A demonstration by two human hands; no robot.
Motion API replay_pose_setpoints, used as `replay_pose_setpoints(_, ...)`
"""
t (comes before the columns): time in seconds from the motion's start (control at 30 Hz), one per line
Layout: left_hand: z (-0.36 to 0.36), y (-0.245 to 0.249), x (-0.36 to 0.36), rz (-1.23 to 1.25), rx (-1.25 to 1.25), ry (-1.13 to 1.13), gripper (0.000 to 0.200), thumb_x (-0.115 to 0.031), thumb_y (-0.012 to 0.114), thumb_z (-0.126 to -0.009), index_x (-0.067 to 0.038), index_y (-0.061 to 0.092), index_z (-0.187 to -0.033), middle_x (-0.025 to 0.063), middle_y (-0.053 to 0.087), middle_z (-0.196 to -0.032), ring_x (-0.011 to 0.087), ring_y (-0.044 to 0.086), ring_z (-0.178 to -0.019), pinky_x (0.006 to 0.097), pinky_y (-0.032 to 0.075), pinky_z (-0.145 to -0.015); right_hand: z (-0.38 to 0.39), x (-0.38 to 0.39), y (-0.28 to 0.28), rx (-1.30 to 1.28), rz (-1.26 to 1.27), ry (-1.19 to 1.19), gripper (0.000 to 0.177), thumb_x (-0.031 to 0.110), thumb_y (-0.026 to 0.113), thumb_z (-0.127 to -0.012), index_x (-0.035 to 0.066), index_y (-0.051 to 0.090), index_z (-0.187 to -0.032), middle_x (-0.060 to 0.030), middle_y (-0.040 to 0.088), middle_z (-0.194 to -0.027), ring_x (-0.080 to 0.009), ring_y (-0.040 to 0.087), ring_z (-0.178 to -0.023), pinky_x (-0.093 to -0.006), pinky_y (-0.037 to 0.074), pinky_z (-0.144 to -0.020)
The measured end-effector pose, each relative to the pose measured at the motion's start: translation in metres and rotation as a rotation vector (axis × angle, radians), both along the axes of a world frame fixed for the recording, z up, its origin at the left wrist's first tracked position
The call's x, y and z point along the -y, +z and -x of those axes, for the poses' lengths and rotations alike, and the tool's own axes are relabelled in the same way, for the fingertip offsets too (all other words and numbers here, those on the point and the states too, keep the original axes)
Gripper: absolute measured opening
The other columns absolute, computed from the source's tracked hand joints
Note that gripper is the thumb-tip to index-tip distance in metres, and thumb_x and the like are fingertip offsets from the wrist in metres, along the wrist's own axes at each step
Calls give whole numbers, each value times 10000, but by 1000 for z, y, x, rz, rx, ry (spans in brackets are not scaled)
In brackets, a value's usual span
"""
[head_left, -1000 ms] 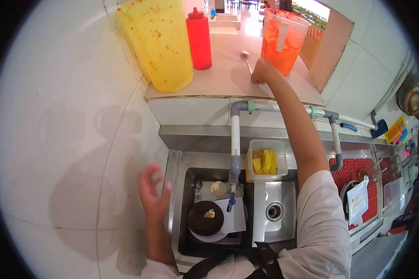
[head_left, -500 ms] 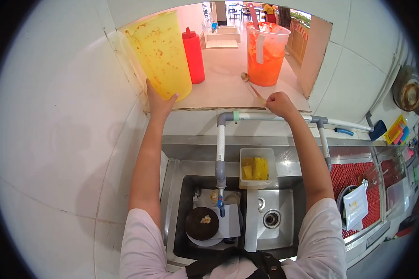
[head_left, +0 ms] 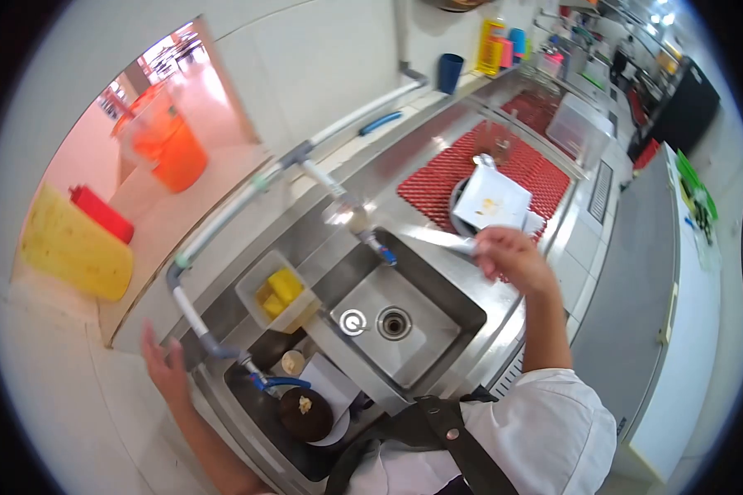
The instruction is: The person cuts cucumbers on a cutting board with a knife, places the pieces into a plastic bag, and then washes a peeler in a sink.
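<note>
My right hand [head_left: 508, 257] is closed around the handle of a small metal ladle [head_left: 439, 238], blurred by motion. The ladle points left over the sink's edge, its bowl end near a pipe. My left hand [head_left: 165, 363] is open beside the left sink, fingers apart, holding nothing. Above it on the ledge stand a yellow stained pitcher [head_left: 74, 247] and a red squeeze bottle [head_left: 99, 214]. Farther along is a clear pitcher [head_left: 169, 148] with orange sauce. Nearest my right hand is a stack of dirty dishes with a white square plate [head_left: 494, 198] on top.
The left sink holds a brown round plate [head_left: 305, 415] with food scraps. A container with yellow sponges [head_left: 277, 293] stands at the divider. The right sink [head_left: 404, 330] shows its drain. Pipes with blue taps [head_left: 380, 247] cross above. A red mat [head_left: 437, 186] lies beyond.
The view has swung right. My left hand has left the yellow pitcher and dropped. My right hand has carried the ladle from the ledge rightward, close to the stacked dishes.
</note>
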State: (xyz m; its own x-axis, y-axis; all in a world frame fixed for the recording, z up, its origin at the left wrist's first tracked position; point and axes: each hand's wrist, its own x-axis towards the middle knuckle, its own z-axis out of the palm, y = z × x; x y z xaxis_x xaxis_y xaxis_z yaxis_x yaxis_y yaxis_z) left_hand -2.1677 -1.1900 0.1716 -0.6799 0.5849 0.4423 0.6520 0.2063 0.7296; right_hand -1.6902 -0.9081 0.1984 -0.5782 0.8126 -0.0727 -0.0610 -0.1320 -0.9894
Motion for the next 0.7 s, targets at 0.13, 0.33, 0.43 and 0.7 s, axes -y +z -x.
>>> replay_pose_setpoints(0.13, -159, -27, -18, 236, 292, -537, 335, 35, 580, -728, -7, 591, -1060, 102, 642, -947, 198, 609, -907, 309, 444, -862, -105, -73, 5, 406, -554, -649, 141, 102, 515, -844, 2, 599, -791, 9, 474, -568, -53, 433, -504, -228, 346, -463)
replay_pose_setpoints(0.33, -332, -27, -126, 291, 501, -863, 301, 18, 595, -762, 19, 588, -1063, 115, 646, -966, 176, 610, -931, 290, 446, -852, -188, -303, -37, 1042, -853, -859, 172, 134, 553, -762, -19, 632, -777, -229, 629, -803, -406, 600, -823, -442, 480, -720)
replay_pose_setpoints(0.43, -406, -12, -205, 273, 416, -914, 327, 26, 580, -780, 10, 563, -1105, 108, 616, -1032, 181, 585, -981, 296, 440, -865, -186, -377, -43, 1099, -748, -772, 169, 144, 584, -751, -2, 643, -810, -226, 631, -888, -391, 605, -875, -440, 492, -754)
replay_pose_setpoints(0.7, -607, -83, -513, -161, 814, -610, 689, -24, 640, -753, -20, 260, -1328, 172, 358, -1315, 248, 378, -1218, 366, 388, -961, -224, -501, -125, 608, -941, -406, 329, 164, 593, -797, -18, 553, -1068, -234, 604, -987, -367, 595, -898, -402, 477, -763)
